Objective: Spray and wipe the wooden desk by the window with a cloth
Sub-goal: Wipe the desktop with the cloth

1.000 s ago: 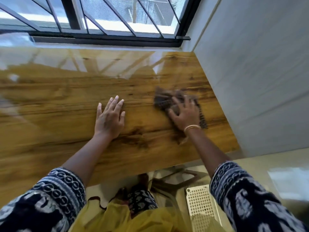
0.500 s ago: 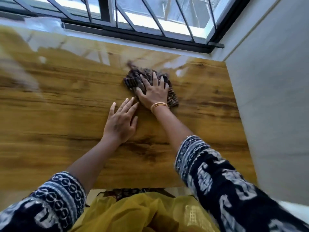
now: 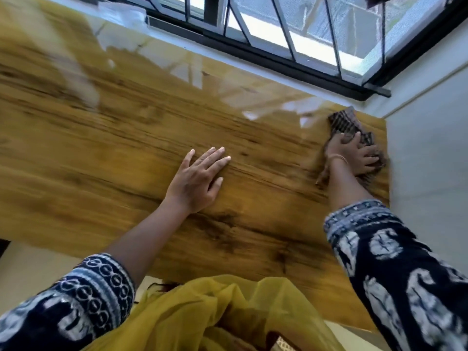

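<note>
- Head view: the wooden desk (image 3: 126, 158) is filling most of the frame, running under the window (image 3: 304, 34) at the top and butting against the pale wall (image 3: 425, 153) on the right. Its glossy top is reflecting the window bars along the far edge.
- The left hand (image 3: 196, 179) is lying palm down near the middle of the desk, fingers straight and slightly spread, pointing up and to the right, holding nothing.
- The right hand (image 3: 350, 154) is pressing flat on the cloth (image 3: 345, 122) at the desk's far right corner, just beside the wall and near the window frame. Its fingers are lying extended over the fabric and pointing toward the wall; this part is motion-blurred, so I cannot tell whether any fingertip is curling into the cloth.
- The cloth is dark brown with a striped weave, bunched, part of it sticking out beyond the hand toward the window and part showing under the fingers at the wall side.
- A thin bangle (image 3: 338, 157) is sitting on the right wrist.
- Both forearms are coming out of dark blue sleeves (image 3: 395, 264) with a white print, and yellow fabric (image 3: 228, 312) is hanging at the bottom, over the desk's near edge.
</note>
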A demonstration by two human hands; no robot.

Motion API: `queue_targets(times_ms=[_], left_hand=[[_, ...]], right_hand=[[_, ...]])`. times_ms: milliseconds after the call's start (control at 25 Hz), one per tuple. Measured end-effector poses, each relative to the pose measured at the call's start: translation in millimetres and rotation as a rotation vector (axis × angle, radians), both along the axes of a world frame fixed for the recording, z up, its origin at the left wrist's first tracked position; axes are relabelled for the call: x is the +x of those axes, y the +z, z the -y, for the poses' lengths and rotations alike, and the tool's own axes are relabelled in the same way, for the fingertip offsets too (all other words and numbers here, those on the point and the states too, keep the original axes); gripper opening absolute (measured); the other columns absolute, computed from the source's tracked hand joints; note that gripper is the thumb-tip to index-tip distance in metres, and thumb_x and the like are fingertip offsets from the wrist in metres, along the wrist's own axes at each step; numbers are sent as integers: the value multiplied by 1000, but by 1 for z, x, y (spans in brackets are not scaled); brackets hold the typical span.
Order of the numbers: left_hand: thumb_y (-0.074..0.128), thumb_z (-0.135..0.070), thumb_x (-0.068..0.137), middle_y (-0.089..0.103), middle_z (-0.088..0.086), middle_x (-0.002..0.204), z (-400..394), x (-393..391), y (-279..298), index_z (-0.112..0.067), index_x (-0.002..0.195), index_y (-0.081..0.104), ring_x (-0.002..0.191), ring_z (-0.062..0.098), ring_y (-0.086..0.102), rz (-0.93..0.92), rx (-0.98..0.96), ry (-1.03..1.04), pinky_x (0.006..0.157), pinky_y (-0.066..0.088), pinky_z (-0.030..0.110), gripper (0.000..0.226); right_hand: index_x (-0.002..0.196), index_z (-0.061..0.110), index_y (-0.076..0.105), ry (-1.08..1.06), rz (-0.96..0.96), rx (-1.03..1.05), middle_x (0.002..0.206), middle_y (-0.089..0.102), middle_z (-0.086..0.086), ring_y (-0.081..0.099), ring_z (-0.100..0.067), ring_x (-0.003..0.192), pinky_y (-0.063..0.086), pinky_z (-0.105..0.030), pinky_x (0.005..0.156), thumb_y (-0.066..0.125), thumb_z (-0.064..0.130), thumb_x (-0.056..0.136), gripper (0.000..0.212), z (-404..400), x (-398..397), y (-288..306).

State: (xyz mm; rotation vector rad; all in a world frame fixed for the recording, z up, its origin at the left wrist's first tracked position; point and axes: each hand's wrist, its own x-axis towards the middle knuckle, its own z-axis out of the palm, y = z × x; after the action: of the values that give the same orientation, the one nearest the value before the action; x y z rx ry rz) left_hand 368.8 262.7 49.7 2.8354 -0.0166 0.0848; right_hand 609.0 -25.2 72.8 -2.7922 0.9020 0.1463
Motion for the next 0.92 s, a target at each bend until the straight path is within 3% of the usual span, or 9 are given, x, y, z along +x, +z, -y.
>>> queue_targets(times_ms=[40,120,280,360,400,480,600,720,920], left_hand=[[32,-40,94,24,-6,160,1,0,0,-29,149,34,148,10,20,4,-2,2,119,17,49,56],[32,-40,94,25,-6,160,0,0,0,-29,149,34,147,10,21,9,-3,7,119,19,50,57],[33,-42,93,27,-6,159,1,0,0,-29,149,35,147,10,23,29,3,13,119,20,49,57],[34,-42,92,28,-5,159,0,0,1,-28,148,36,147,11,25,27,-3,10,119,20,49,57],[34,-42,92,29,-5,158,0,-1,2,-29,148,37,147,11,25,26,-12,11,119,20,49,57],[35,-42,92,29,-7,158,-1,-1,2,-30,148,36,146,10,25,31,-29,10,119,19,48,57],[35,-41,92,29,-7,158,-1,-2,2,-30,147,37,146,10,25,36,-40,15,119,19,48,56],[36,-41,93,28,-5,159,0,-1,2,-29,148,36,147,11,23,23,-45,4,120,16,49,57],[46,-34,95,28,-3,159,1,-2,0,-26,147,39,147,13,23,44,-65,3,121,13,49,53]], right_hand=[[154,32,26,-50,10,26,163,9,-20,7,-48,147,3,-62,116,28,60,93,67,-25,5,3],[154,24,27,64,19,27,161,11,-26,8,-51,145,4,-64,115,27,57,93,69,-82,4,6],[153,40,24,939,31,-60,164,11,-13,11,-43,147,12,-56,117,23,68,91,69,-178,-42,-7],[151,46,27,1376,-9,-81,164,14,-3,13,-36,149,16,-53,118,24,72,90,66,-179,-56,-5],[150,47,29,1487,-2,-90,164,16,0,15,-32,149,19,-52,117,25,73,90,65,-168,-49,-4],[148,46,32,1364,41,-83,163,19,4,19,-30,148,22,-50,116,26,77,89,67,-127,-24,-5],[149,45,32,791,56,-65,163,17,1,19,-35,146,19,-51,116,21,79,87,72,-34,3,-3],[152,39,30,393,41,-39,164,15,-9,17,-40,147,16,-56,116,25,75,90,71,49,-39,-4],[152,39,30,-55,74,-21,162,13,-19,12,-48,145,8,-64,115,28,68,94,65,43,-135,-14]])
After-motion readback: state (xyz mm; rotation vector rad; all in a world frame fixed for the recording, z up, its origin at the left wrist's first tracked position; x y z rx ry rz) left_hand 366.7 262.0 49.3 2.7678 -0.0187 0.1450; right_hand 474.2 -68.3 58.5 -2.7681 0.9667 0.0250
